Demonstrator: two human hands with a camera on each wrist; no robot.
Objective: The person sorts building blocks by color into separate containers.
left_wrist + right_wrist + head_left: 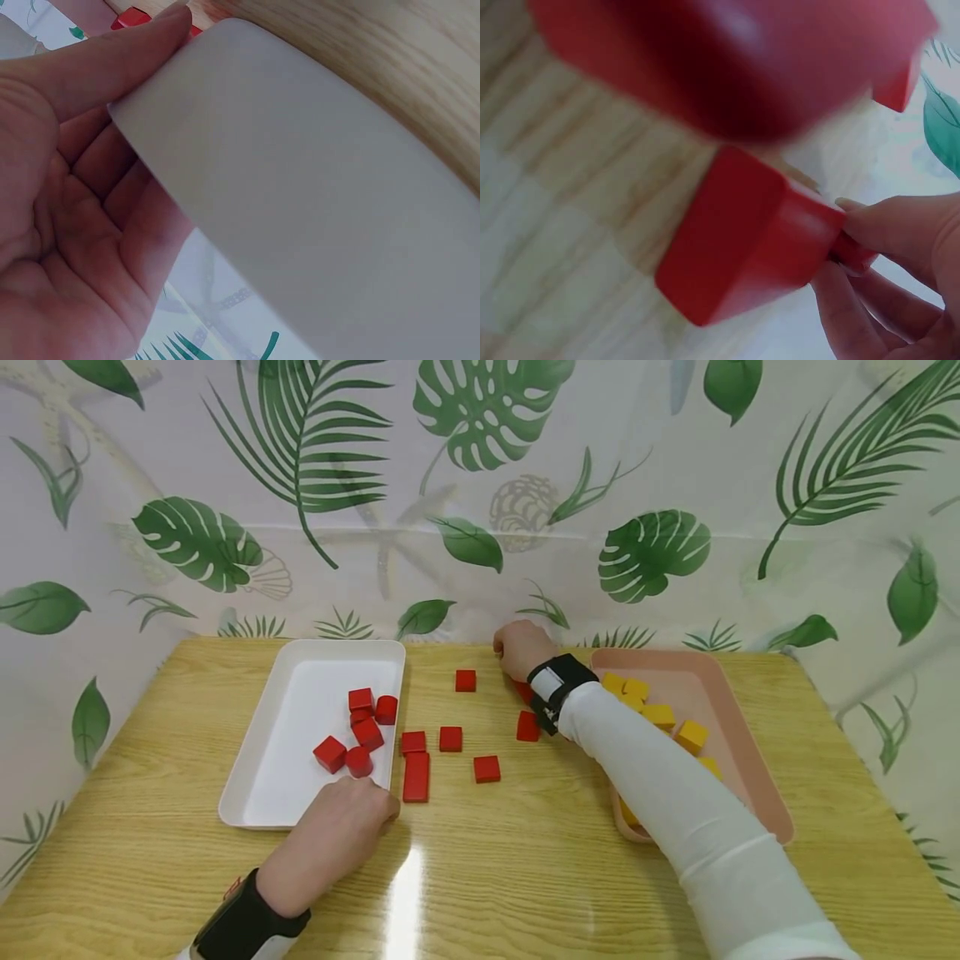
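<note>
My left hand [345, 822] holds the near right corner of a white tray [258, 777]. In the left wrist view its thumb lies on one side of the tray wall [300, 172], the other fingers on the opposite side. Several red blocks and cylinders, one a red cube [330, 754], lie inside the tray. At the back of the table, my right hand [525, 650] pinches a small red block [853, 253], mostly hidden by the fingers. A larger red block [742, 240] stands just before those fingertips, and a blurred red piece [727, 60] is close to the wrist camera.
Between the trays, several red blocks lie loose on the wooden table [510, 868], including a long one [416, 777] beside the white tray. Under the right forearm stands a pink tray [750, 768] with yellow blocks [692, 737]. A leaf-patterned cloth [465, 585] hangs behind.
</note>
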